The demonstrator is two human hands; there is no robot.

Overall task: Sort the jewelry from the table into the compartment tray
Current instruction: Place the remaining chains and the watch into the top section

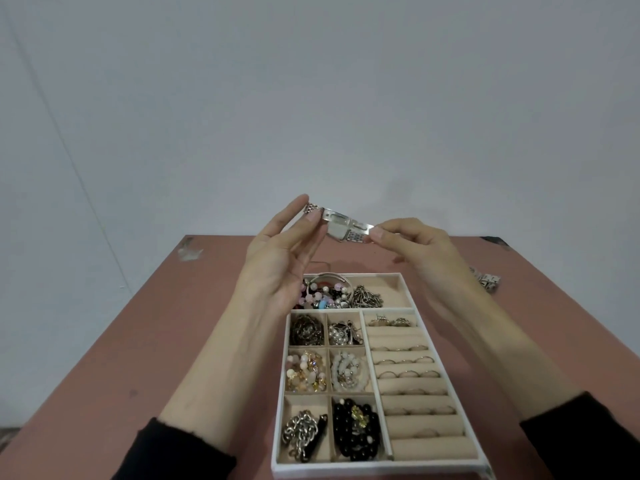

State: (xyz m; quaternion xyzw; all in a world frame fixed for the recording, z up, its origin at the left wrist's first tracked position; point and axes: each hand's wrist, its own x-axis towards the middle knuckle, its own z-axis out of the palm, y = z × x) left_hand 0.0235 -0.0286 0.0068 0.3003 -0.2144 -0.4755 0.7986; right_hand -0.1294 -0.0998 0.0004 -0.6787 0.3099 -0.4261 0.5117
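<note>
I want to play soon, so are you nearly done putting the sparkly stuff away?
Nearly. The tray already holds beads, chains and rings in most compartments. The left hand and right hand pinch a metal watch band above it. One more metal band lies on the table.

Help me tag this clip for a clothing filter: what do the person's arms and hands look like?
The left hand and right hand are bare: no gloves, and no rings, watch or bracelet visibly worn on fingers or wrists. The left sleeve and right sleeve are black, ending partway along the forearms with soft, slightly uneven cuffs. No logos show.
</note>
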